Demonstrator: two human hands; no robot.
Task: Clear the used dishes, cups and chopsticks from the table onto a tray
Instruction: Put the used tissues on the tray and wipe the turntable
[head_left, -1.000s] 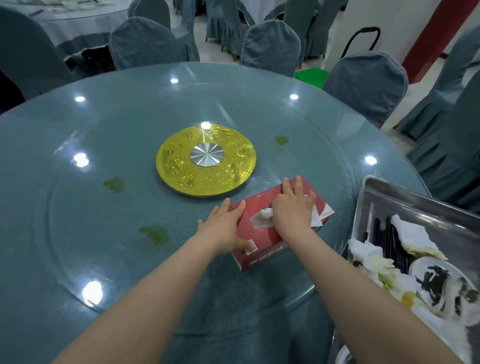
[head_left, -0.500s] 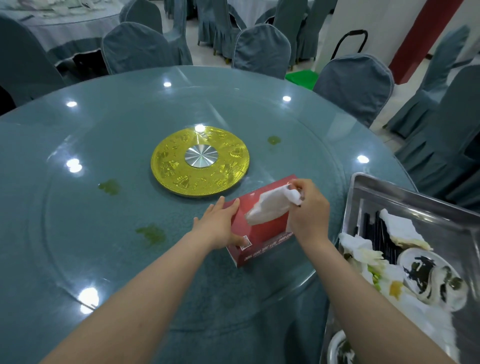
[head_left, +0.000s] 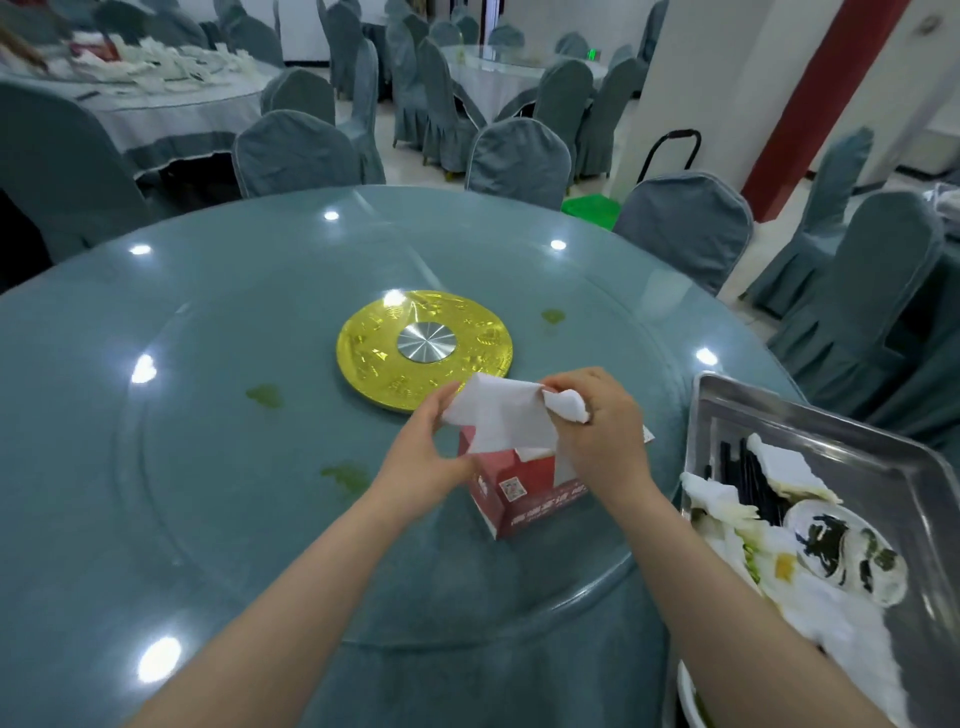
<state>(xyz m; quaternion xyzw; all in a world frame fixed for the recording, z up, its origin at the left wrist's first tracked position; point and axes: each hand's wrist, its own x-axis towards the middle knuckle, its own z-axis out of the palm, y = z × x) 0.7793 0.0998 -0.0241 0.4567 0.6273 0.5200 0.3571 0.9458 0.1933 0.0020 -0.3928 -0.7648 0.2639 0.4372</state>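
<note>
I am in a big restaurant hall with many round tables (head_left: 156, 111) and chairs in blue-grey covers (head_left: 522, 156).

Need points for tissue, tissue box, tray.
tissue (head_left: 498, 415), head view, middle of the white sheet.
tissue box (head_left: 524, 493), head view, red front face below the sheet.
tray (head_left: 810, 415), head view, bare far rim.

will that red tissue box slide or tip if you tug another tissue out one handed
Probably it would slide: the tissue box sits on smooth, glossy glass. It likely weighs little, being thin card holding paper. It could also lift or tip, since neither the left hand nor the right hand pins it.
</note>
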